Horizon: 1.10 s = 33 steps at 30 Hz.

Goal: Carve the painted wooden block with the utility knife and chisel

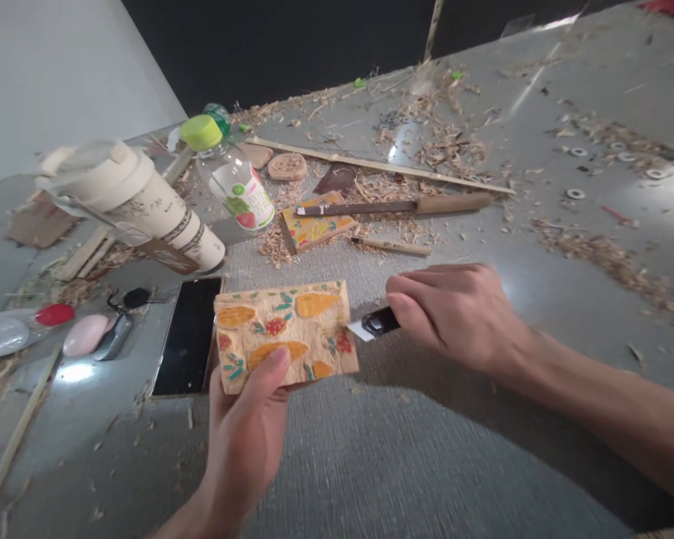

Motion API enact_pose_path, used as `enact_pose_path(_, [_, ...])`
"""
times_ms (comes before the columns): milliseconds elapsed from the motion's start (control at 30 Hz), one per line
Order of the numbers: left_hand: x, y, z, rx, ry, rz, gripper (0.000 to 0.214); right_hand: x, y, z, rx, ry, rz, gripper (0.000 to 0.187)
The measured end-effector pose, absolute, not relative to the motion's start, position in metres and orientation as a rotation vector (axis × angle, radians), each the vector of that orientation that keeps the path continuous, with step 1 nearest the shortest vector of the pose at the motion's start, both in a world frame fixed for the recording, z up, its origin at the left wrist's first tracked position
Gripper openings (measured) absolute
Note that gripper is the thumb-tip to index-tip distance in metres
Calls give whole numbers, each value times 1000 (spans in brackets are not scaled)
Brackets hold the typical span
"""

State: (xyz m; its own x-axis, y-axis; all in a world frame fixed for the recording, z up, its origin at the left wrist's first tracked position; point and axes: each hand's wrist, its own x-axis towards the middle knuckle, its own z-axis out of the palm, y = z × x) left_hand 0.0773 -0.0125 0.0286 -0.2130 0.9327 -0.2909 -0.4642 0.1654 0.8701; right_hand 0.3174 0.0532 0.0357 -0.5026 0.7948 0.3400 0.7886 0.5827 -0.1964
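Note:
A carved wooden block [292, 340], painted with orange and red fruit and green leaves, is held up over the grey mat [359, 464]. My left hand [247, 434] grips its lower left part, thumb on the painted face and fingers hidden behind. In my right hand [449, 314], closed around the handle, is a utility knife [379, 323]. Its short blade points left and meets or nearly meets the block's right edge; I cannot tell which. Behind the block, a second painted wooden block [320, 232] lies among shavings, with a rasp-like tool [393, 207] resting across it.
A phone [186, 337] lies left of the held block. Farther left stand a tumbler [140, 202] and a plastic bottle [236, 180], near a pink oval object [85, 335]. A thin wooden strip [382, 166], a small carving tool [393, 245], metal washers [576, 194] and scattered shavings lie behind.

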Motion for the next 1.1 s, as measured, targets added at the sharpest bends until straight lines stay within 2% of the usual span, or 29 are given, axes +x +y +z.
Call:
enact_pose_path(500, [85, -21, 27, 564, 1163, 1385, 41, 313, 45, 35, -1294, -2408, 49, 63])
enact_pose_path(833, [85, -22, 26, 603, 1174, 1383, 32, 314, 42, 37, -1260, -2393, -41, 66])
enact_pose_path(967, [75, -53, 22, 612, 1237, 1218, 33, 325, 56, 36, -1456, -2242, -117, 60])
enact_pose_path(1033, [71, -67, 21, 588, 1265, 1222, 35, 335, 65, 35, -1524, -2129, -120, 57])
enact_pose_path(1100, [71, -69, 22, 550, 1282, 1266, 28, 342, 69, 35, -1502, -2050, -106, 54])
